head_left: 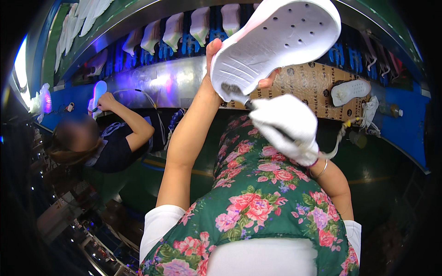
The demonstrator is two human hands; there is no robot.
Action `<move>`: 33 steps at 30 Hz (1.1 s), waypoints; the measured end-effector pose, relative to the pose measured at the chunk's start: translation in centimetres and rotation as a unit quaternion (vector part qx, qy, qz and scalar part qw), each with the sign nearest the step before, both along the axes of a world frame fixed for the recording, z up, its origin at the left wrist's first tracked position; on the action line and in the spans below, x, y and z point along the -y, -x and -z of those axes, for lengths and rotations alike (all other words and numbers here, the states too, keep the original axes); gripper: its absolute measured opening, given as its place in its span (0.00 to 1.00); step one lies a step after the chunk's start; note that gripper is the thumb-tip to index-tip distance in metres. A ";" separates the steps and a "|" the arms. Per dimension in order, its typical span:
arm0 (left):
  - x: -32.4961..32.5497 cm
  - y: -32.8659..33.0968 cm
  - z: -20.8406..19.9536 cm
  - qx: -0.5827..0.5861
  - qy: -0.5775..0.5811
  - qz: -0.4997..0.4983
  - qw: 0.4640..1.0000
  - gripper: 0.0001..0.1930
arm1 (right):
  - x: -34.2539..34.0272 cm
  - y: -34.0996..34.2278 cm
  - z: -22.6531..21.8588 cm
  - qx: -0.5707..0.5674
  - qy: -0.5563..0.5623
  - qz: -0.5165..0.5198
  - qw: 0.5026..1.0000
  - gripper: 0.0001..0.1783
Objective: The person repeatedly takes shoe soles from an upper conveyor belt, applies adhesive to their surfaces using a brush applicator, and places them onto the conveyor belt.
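Observation:
A white shoe sole [276, 39] with a row pattern of small holes at its toe end is raised in front of me, its broad face toward me. My left hand [209, 57] is closed around its heel end from behind, fingers showing at both edges. In a white glove, my right hand [285, 126] grips a brush [234, 90] by its dark handle. The brush's grey bristles touch the heel of the sole. The fingertips of the glove are partly blurred.
A similar white sole [357, 89] lies on printed brown cardboard [301, 87] at the right, near a clear bottle [390, 109]. Several pale shoe forms [200, 25] hang along a rack behind. At left, a co-worker [117, 138] holds a lit sole [99, 92].

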State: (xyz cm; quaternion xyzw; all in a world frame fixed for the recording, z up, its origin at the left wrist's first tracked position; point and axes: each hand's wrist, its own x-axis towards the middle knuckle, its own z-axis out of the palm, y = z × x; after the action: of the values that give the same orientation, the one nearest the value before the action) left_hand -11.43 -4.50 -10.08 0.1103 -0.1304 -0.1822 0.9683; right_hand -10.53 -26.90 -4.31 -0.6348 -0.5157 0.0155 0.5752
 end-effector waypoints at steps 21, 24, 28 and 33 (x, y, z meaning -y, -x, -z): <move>2.2 4.4 0.1 -0.226 -0.115 -0.199 0.946 0.46 | 0.1 -3.5 -0.3 -0.318 0.069 -0.001 0.946 0.10; 2.5 5.6 1.0 -0.231 -0.108 -0.190 0.948 0.43 | -0.3 -5.3 -0.9 -0.068 0.032 0.031 0.997 0.11; 3.9 5.9 0.6 -0.208 -0.079 -0.160 0.962 0.42 | -1.1 -7.3 -1.2 0.117 0.010 0.172 0.978 0.13; 4.2 5.4 -1.3 -0.239 -0.156 -0.261 0.922 0.52 | 0.2 -4.9 -0.9 -0.086 -0.036 -0.019 0.995 0.13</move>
State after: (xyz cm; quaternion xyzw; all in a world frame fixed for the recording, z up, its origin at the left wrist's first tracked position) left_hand -16.79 -8.68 -8.83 0.2436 0.1683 0.0380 0.9544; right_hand -5.66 -27.14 -3.39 -0.6005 -0.4761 0.0628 0.6394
